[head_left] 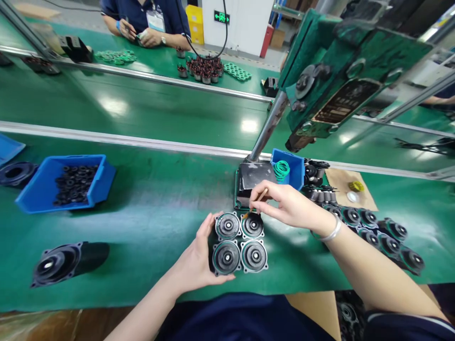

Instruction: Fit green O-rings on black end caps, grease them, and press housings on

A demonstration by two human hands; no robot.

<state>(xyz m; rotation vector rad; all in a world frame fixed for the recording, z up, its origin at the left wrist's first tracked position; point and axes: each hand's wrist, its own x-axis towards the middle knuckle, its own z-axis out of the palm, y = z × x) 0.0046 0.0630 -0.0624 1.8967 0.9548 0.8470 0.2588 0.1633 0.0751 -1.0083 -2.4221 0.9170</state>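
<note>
Four round black motor housings with metal rims (227, 257) stand in a two-by-two block on the green table, in front of my body. Around their left side curves my left hand (199, 258), thumb and fingers spread along the outer edges of the left pair. My right hand (273, 203) pinches a thin wooden brush (262, 194). Its orange-brown tip touches or hovers just over the rim of the back right housing (252, 225); I cannot tell which. Green rings show inside the rims.
A green press (341, 90) rises behind the housings. Blue bins hold black parts (76, 184) at left and green rings (282, 170) at right. More housings (389, 244) stand at right, one lies at left (57, 265). Across the line sits a person (142, 19).
</note>
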